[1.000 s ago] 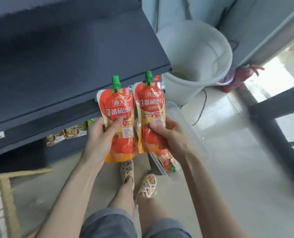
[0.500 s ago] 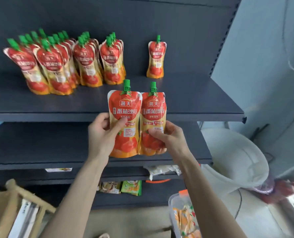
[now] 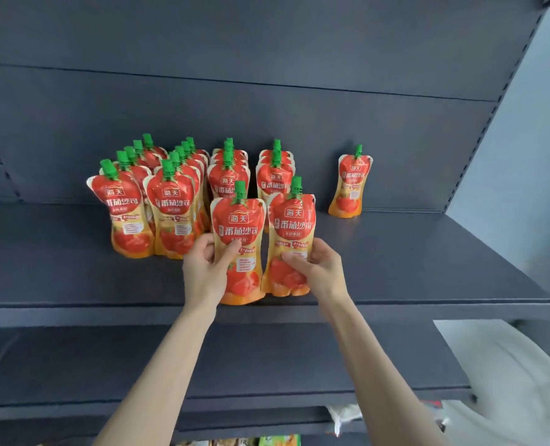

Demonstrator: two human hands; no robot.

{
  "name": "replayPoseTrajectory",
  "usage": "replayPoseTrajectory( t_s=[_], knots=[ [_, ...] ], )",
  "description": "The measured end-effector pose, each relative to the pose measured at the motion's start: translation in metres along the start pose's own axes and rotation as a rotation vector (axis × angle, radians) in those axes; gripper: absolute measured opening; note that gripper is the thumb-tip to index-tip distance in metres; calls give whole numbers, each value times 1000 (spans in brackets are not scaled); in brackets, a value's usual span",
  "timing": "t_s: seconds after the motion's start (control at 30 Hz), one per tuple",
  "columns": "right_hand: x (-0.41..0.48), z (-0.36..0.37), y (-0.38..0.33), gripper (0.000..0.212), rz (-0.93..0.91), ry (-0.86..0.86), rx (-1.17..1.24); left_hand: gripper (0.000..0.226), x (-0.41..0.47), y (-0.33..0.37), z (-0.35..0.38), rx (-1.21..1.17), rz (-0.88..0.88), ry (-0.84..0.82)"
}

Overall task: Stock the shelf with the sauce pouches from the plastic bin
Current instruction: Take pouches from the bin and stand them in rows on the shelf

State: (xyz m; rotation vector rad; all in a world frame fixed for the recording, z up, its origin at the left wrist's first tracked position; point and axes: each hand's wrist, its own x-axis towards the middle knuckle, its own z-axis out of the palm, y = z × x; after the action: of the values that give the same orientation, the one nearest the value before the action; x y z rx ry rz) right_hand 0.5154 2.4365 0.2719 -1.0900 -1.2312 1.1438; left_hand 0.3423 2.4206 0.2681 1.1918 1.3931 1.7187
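Two pinching grips: left hand [image 3: 202,270] holds left pouch [image 3: 238,225] low, right hand [image 3: 324,268] right pouch [image 3: 294,222].

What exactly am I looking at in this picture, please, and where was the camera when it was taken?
There is no machine here: a person works with bare hands, and the picture comes from a wide-angle camera worn on their head, looking forward and down. The left hand grips one red sauce pouch with a green cap. The right hand grips a second pouch beside it. Both are upright near the front edge of the dark shelf; whether they already rest on it I cannot tell. Behind them stand several rows of the same pouches, and one lone pouch stands apart to the right.
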Motion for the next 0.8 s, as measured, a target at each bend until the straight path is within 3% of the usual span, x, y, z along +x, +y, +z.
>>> replayPoseTrajectory(
  t_s=[0.47, 0.6, 0.8],
  knots=[
    [89, 42, 22, 24, -96, 72, -79, 17, 95, -37, -3, 4, 45, -72],
    [93, 39, 38, 24, -110, 79, -145, 37, 88, -52, -6, 127, 64, -129],
    [91, 36, 57, 36, -110, 100, -290, 50, 71, -57, -6, 324, 178, 64]
  ],
)
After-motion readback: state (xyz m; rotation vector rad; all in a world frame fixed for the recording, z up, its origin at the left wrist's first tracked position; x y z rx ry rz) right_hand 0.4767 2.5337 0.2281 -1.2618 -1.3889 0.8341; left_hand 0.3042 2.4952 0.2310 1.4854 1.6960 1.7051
